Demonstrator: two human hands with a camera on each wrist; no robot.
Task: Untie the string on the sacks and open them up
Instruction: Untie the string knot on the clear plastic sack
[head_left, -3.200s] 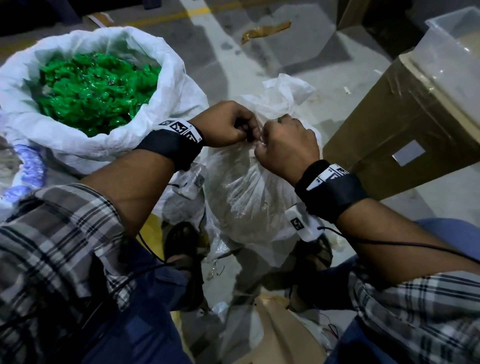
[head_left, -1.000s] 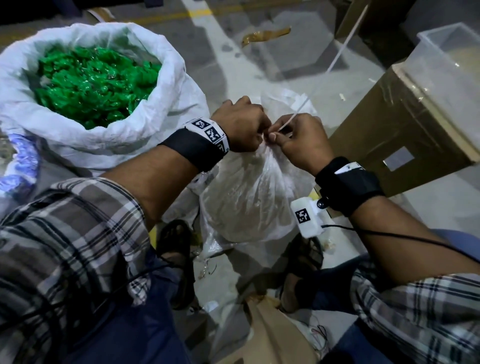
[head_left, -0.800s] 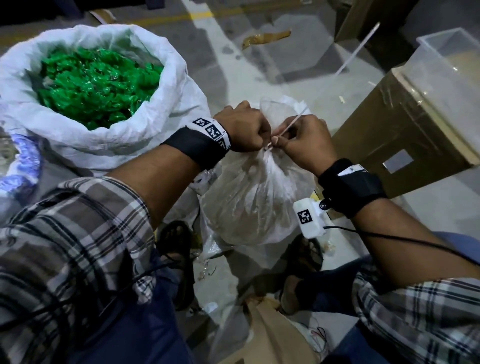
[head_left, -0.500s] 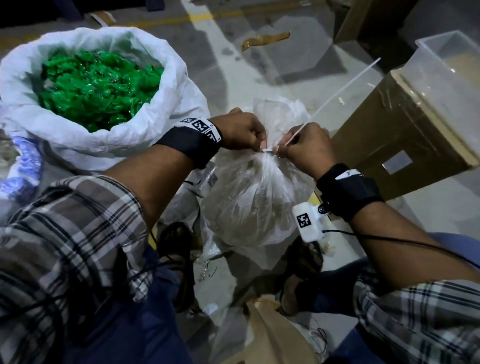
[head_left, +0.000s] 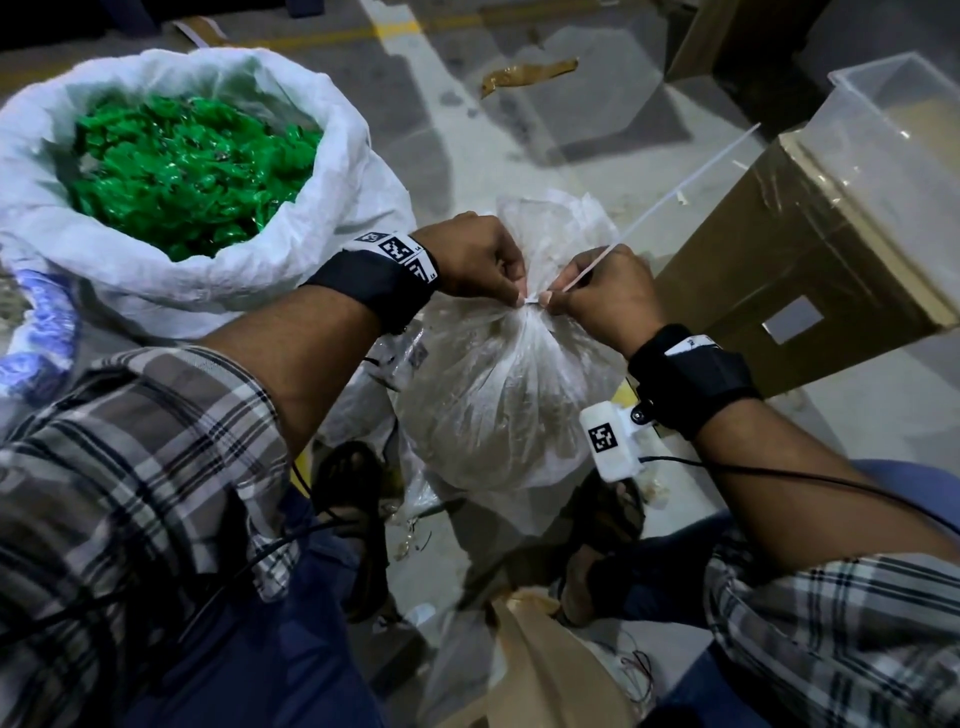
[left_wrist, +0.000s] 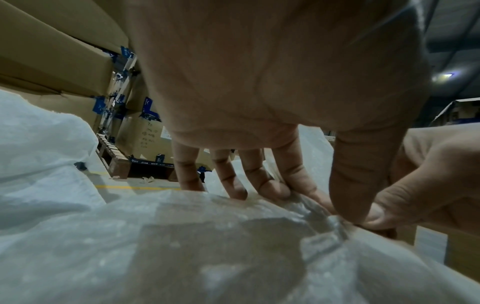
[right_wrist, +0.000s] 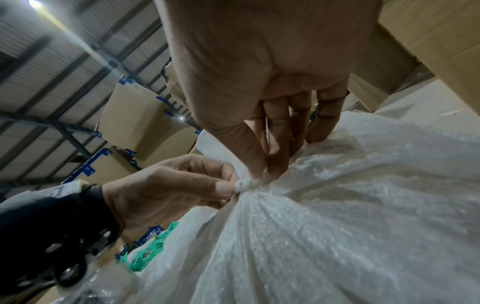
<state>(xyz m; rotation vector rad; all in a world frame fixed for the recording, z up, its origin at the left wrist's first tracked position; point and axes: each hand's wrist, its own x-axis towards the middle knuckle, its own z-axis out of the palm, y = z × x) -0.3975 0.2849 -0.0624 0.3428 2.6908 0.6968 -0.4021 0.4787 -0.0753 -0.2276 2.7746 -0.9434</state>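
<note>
A clear plastic sack stands on the floor between my feet, its neck gathered and bound by a thin white string. The knot sits at the neck. My left hand pinches the knot and neck from the left. From the right, my right hand pinches the string at the knot, and the string's long free end runs up and right over the cardboard box. A second sack, white woven, stands open at the left, full of green pieces.
A tall cardboard box with a clear plastic bin on top stands close at the right. Loose plastic and a brown paper bag lie at my feet. Stacked cartons fill the background.
Over the last second the free end of the string has swung from pointing steeply up to lying lower toward the right. Both hands stay at the sack's neck.
</note>
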